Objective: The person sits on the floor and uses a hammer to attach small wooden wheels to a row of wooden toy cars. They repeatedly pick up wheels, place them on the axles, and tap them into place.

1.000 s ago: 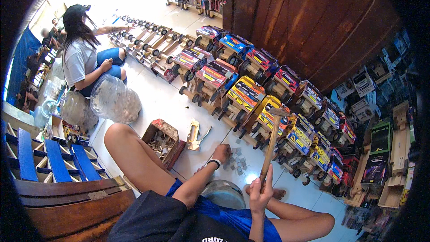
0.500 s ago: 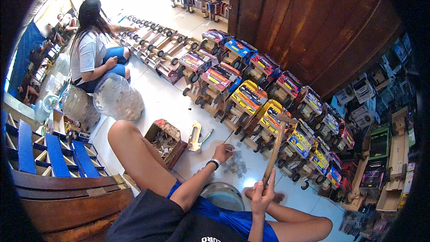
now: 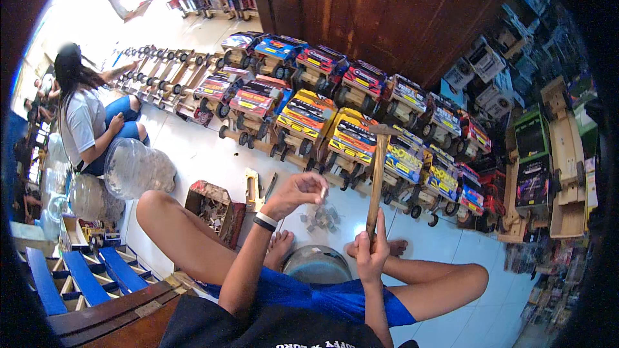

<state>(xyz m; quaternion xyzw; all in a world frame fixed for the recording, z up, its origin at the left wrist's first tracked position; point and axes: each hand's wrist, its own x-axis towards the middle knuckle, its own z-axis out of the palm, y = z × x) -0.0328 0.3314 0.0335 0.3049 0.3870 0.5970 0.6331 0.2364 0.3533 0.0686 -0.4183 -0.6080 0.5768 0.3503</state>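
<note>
My right hand (image 3: 372,254) grips the wooden handle of a hammer (image 3: 377,180), which points up and away from me with its head at the far end. My left hand (image 3: 296,194) is raised over the floor, thumb and fingertips pinched on a small pale piece (image 3: 321,198) whose kind I cannot make out. Below it lies a loose pile of small grey flat pieces (image 3: 320,219). Between my feet stands a round grey metal-looking block or drum (image 3: 317,263). Left of the pile are a yellow-and-white staple gun (image 3: 252,188) and dark-handled pliers (image 3: 269,185).
An open box (image 3: 207,188) of scraps stands by my left knee. Rows of colourful wooden toy trucks (image 3: 306,116) stretch across the floor ahead. A person (image 3: 90,109) sits far left beside filled clear bags (image 3: 138,167). Blue slatted frames (image 3: 84,280) lie near left.
My left hand has lifted from the grey pieces and moved left and closer to me. The hammer is held more upright. The view has shifted toward the right.
</note>
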